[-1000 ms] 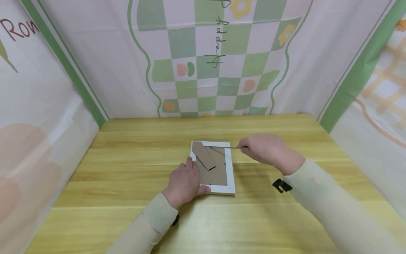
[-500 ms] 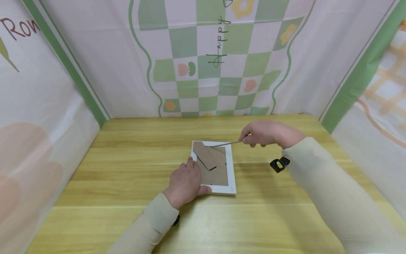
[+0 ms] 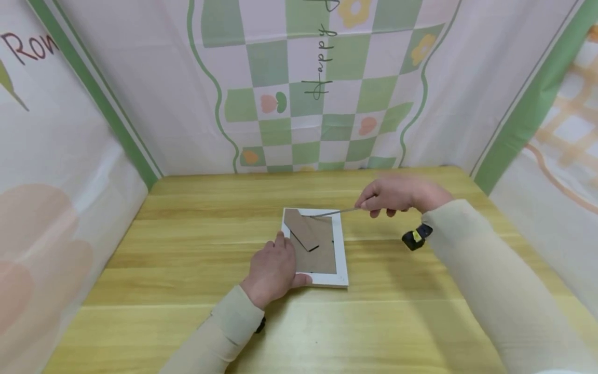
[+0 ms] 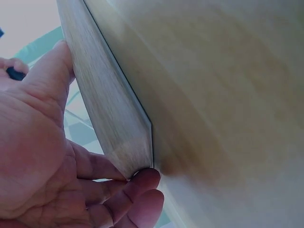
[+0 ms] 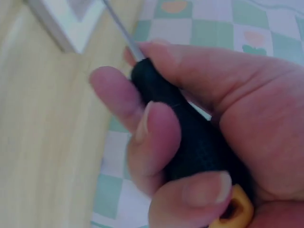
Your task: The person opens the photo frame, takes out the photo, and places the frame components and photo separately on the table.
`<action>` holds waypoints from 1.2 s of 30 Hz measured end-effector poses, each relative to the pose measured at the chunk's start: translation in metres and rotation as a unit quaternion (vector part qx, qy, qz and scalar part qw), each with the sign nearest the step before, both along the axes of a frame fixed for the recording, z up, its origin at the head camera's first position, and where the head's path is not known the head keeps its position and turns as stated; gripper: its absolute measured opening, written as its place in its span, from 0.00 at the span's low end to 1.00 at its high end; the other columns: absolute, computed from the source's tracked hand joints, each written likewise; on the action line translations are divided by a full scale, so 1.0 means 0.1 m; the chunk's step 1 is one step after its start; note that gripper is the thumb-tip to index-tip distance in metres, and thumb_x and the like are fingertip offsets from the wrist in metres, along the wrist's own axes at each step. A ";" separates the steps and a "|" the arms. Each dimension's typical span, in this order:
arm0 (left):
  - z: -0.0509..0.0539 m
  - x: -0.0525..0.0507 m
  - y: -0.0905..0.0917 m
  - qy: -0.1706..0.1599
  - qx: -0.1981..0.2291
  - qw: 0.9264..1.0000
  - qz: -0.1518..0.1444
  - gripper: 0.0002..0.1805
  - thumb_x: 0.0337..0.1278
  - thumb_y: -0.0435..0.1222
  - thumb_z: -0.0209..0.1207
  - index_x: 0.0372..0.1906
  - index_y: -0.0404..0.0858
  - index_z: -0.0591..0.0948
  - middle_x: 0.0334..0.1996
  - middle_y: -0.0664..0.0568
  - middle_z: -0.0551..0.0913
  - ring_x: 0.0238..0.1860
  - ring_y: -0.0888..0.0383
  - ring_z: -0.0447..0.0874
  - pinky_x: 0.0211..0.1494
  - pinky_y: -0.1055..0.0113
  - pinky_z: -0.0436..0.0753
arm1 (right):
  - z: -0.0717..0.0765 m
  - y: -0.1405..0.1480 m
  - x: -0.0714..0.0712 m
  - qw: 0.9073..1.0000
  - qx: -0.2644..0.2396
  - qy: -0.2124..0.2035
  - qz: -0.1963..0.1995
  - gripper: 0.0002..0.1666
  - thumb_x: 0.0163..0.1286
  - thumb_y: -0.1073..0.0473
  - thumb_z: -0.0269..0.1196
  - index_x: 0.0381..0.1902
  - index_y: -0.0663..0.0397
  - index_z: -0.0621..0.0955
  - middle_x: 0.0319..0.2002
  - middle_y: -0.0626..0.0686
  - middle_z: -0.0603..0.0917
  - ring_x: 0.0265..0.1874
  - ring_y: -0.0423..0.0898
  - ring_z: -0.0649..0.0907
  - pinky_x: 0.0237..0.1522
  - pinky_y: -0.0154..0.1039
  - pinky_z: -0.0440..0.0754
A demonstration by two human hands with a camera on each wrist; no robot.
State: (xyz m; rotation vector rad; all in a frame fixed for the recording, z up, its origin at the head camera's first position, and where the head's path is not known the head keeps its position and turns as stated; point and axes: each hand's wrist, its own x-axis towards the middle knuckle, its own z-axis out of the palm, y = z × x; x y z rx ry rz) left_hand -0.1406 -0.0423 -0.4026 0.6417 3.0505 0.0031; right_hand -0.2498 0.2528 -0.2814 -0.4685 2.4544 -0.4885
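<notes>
1. Frame [image 3: 341, 254]: it lies flat on the wood-grained surface [image 3: 163, 291], back side up, near the middle.
2. Its border is white and rectangular, and a faint small mark sits by the near right corner. In the left wrist view, its side looks pale brown and streaked.
3. Inside the border is a plain brown board [image 3: 322, 259], with small dark marks along its right and near edges.
4. A brown flap [image 3: 301, 231] slants across from the far left corner towards the centre; its end is edged in black.
5. The left hand [image 3: 271, 270] is clamped on the near left part, thumb along the near edge.
6. The right hand [image 3: 397, 193] has its fingers wrapped round a screwdriver [image 5: 187, 126], dark-handled with a yellow end.
7. The thin metal shaft slants down to the board's far edge, beside the flap; whether its tip touches, I cannot tell.
</notes>
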 end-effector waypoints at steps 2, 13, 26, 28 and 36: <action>-0.01 0.00 0.00 -0.001 0.002 1.000 0.000 0.59 0.53 0.73 0.63 0.68 0.23 0.75 0.71 0.30 0.73 0.60 0.41 0.84 0.43 0.54 0.90 | -0.08 0.01 0.08 1.000 -0.007 0.024 0.009 0.20 0.82 0.53 0.57 0.64 0.49 0.84 0.43 0.52 0.87 0.22 0.43 0.76 0.25 0.38 0.75; 0.00 -0.01 0.01 -0.001 -0.013 1.000 0.001 0.58 0.53 0.73 0.62 0.67 0.23 0.76 0.71 0.30 0.73 0.59 0.42 0.85 0.41 0.56 0.90 | -0.36 -0.09 0.68 0.953 0.079 0.287 0.052 0.17 0.79 0.55 0.59 0.60 0.44 0.87 0.57 0.50 0.89 0.58 0.56 0.87 0.57 0.58 0.83; 0.00 0.01 0.00 0.003 0.004 1.000 0.002 0.57 0.51 0.72 0.65 0.65 0.23 0.78 0.69 0.30 0.75 0.56 0.42 0.86 0.39 0.56 0.90 | -0.49 -0.26 0.83 0.940 0.115 0.318 0.034 0.19 0.79 0.55 0.59 0.63 0.40 0.85 0.54 0.48 0.90 0.52 0.53 0.89 0.35 0.50 0.87; 0.00 0.01 0.00 0.002 0.004 1.000 0.004 0.57 0.51 0.72 0.65 0.65 0.23 0.77 0.70 0.30 0.75 0.56 0.42 0.86 0.40 0.55 0.90 | -0.51 -0.27 0.83 0.939 0.113 0.324 0.033 0.19 0.78 0.56 0.60 0.63 0.41 0.85 0.53 0.48 0.91 0.51 0.52 0.90 0.32 0.50 0.86; -0.01 0.00 -0.01 0.004 -0.002 1.000 -0.002 0.58 0.52 0.73 0.63 0.65 0.23 0.77 0.70 0.30 0.74 0.57 0.42 0.86 0.41 0.56 0.90 | -0.52 -0.34 0.88 0.922 0.126 0.366 0.029 0.15 0.75 0.55 0.65 0.57 0.42 0.87 0.22 0.45 0.85 0.22 0.42 0.83 0.16 0.43 0.76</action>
